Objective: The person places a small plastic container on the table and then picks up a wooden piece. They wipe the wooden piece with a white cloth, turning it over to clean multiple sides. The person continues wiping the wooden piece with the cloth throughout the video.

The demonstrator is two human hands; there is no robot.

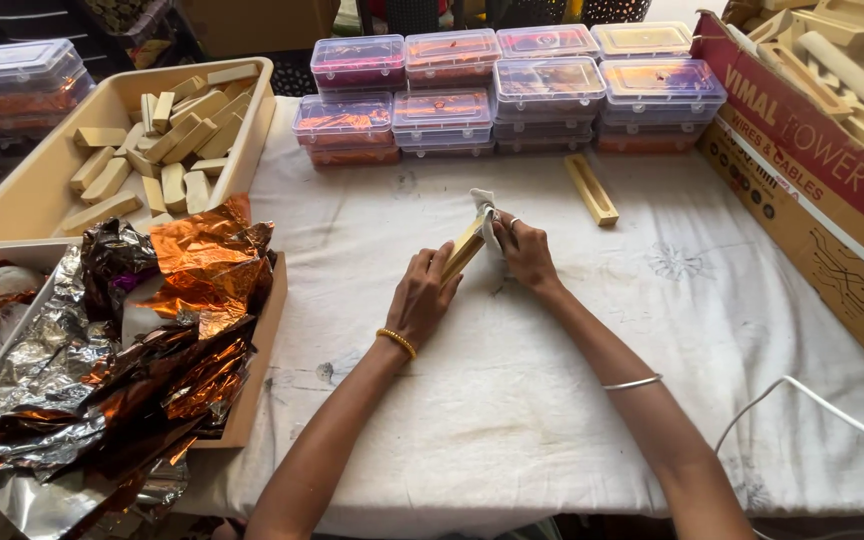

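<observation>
At the centre of the frame my left hand [424, 296] pinches the wooden block [463, 248] by its lower end, its long axis slanting up to the right, where my right hand [525, 252] closes a white cloth [485, 215] around its top.

Pale tan block [464, 248], wiped with white rag [485, 215]. Gold bangle [397, 342], silver bangle [632, 382]. White cloth [512, 400], faintly stained. Copper, silver and dark foil [132, 340] at left edge. Clear boxes [512, 90] along far edge, holding orange and pink. Cream tray [12, 200]. Brown carton [832, 230] with red band at right edge.
</observation>
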